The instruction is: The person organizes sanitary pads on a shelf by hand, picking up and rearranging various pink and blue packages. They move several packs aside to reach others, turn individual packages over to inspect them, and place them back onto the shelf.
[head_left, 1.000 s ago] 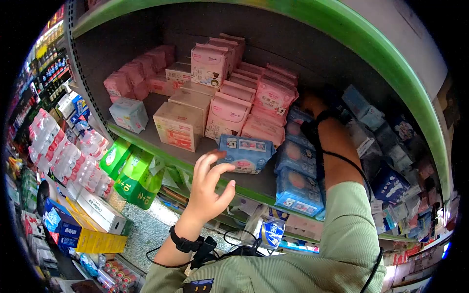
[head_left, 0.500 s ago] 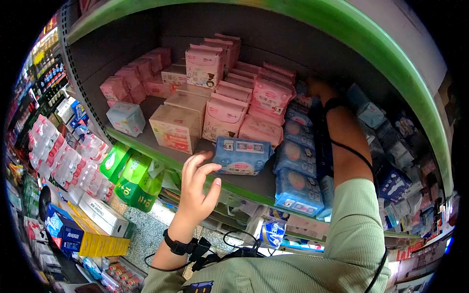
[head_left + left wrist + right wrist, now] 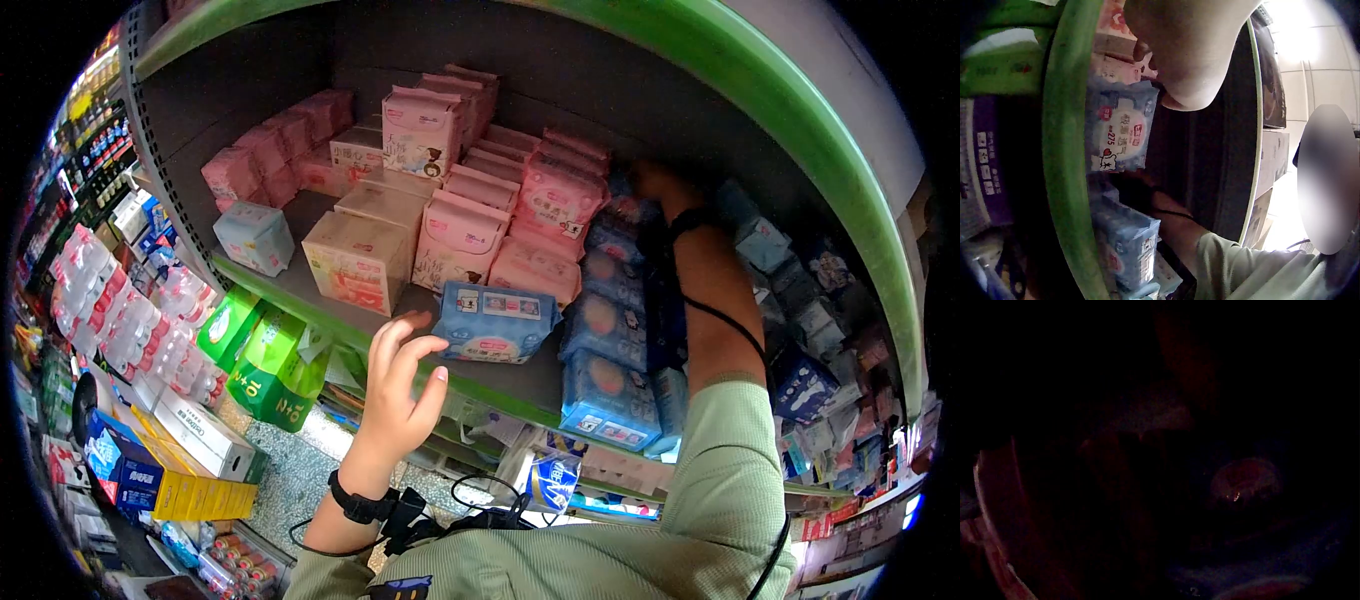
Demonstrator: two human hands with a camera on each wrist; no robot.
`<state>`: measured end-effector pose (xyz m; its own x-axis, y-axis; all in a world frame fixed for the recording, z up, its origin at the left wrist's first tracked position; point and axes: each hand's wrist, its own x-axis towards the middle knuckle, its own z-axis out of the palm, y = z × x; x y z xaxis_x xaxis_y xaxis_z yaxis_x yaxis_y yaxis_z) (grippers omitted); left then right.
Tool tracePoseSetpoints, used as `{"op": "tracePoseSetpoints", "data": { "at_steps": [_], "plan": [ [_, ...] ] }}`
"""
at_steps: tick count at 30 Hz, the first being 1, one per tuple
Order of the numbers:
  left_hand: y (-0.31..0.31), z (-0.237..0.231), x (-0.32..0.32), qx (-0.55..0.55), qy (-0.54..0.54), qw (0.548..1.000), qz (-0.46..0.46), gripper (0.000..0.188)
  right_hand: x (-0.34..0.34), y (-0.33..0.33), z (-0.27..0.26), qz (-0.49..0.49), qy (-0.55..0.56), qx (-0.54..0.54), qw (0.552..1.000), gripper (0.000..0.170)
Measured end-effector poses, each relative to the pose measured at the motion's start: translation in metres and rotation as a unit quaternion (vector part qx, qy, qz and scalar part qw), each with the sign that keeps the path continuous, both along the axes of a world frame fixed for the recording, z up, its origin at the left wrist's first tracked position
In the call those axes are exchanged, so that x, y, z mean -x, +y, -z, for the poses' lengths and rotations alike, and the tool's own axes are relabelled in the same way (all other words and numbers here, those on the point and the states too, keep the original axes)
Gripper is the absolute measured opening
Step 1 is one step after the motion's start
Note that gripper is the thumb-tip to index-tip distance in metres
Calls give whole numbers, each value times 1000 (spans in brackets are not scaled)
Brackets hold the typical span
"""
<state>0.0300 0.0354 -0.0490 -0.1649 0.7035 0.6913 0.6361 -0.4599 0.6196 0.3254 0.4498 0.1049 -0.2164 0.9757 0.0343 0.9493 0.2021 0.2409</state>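
In the head view my left hand [image 3: 400, 385] is beside the left end of a blue pack of sanitary pads [image 3: 497, 325] standing alone at the shelf's front. Its fingers are loosely bent and spread, fingertips right at the pack. The left wrist view shows the same pack, printed 275, close to that hand. My right hand [image 3: 662, 185] reaches deep into the shelf, behind a row of similar blue packs [image 3: 608, 390]. Shadow hides its fingers, and I cannot tell whether it holds anything. The right wrist view is nearly black, with a faint blue pack [image 3: 1247, 481].
Pink packs [image 3: 460, 240] and cream boxes [image 3: 355, 262] stand left of the blue row. More blue packs [image 3: 760, 240] are piled right of my right arm. A green shelf edge [image 3: 290, 292] runs along the front. Green bundles [image 3: 275, 370] and bottle packs [image 3: 130, 320] sit lower left.
My left hand has shifted slightly left, its fingers drawing back from over the blue pack. My right forearm has swung a little to the right, leaving more of the blue row in sight.
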Motion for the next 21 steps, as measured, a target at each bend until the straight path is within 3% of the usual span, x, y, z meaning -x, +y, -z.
{"op": "tracePoseSetpoints", "data": {
  "at_steps": [2,7,9,11,14,20,21],
  "plan": [
    [0,-2,-1,3,-3,1000,5,26,-21,39,20,-29,-7,-26,999,53],
    [2,-1,0,4,2,1000,11,26,-1,-1,52,-204,33,-220,953,42],
    [4,0,1,3,1,1000,12,26,-6,7,58,-200,27,-187,962,42],
    [5,-1,1,-5,2,1000,10,25,-21,47,58,-123,-3,-45,991,45],
    [4,2,0,4,-5,1000,9,25,19,-28,9,-19,-41,150,988,55],
    [1,6,0,17,-17,1000,18,27,39,-102,11,-151,-104,143,973,74],
    [0,7,0,18,-17,999,19,27,38,-106,15,-121,-96,141,978,76]
  ]
}}
